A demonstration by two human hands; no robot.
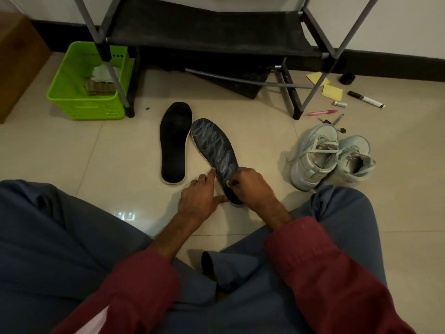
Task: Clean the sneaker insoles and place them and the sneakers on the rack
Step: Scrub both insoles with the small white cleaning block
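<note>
Insole under treatment: a black foam insole (213, 145) with a white edge, its top covered in whitish scribbled streaks, lies flat on the beige tiled floor (108, 153). Its toe points away and to the left and its heel faces the seated person.

The right hand (250, 186) is over the heel end, fingers curled, pinching a small pale object (228, 183) against the insole surface. What the object is cannot be told. The left hand (198, 196) has straight fingers. Its index fingertip touches the insole's left edge and its thumb lies by the heel.

A second insole (174, 141), plain black with a white rim, lies flat just to the left, the two toe ends nearly touching.

A pair of pale mint lace-up sneakers (330, 155) stands side by side on the floor to the right, apart from both insoles, with the laces loose.

A black fabric-shelved rack (204, 32) with grey metal poles stands beyond. A lime-green plastic basket (72, 102) holding crumpled cloths sits by the rack's left leg. Yellow paper notes (332, 92), a black-and-white marker (366, 99) and a pink pen (321, 113) lie on the floor by its right leg.
</note>
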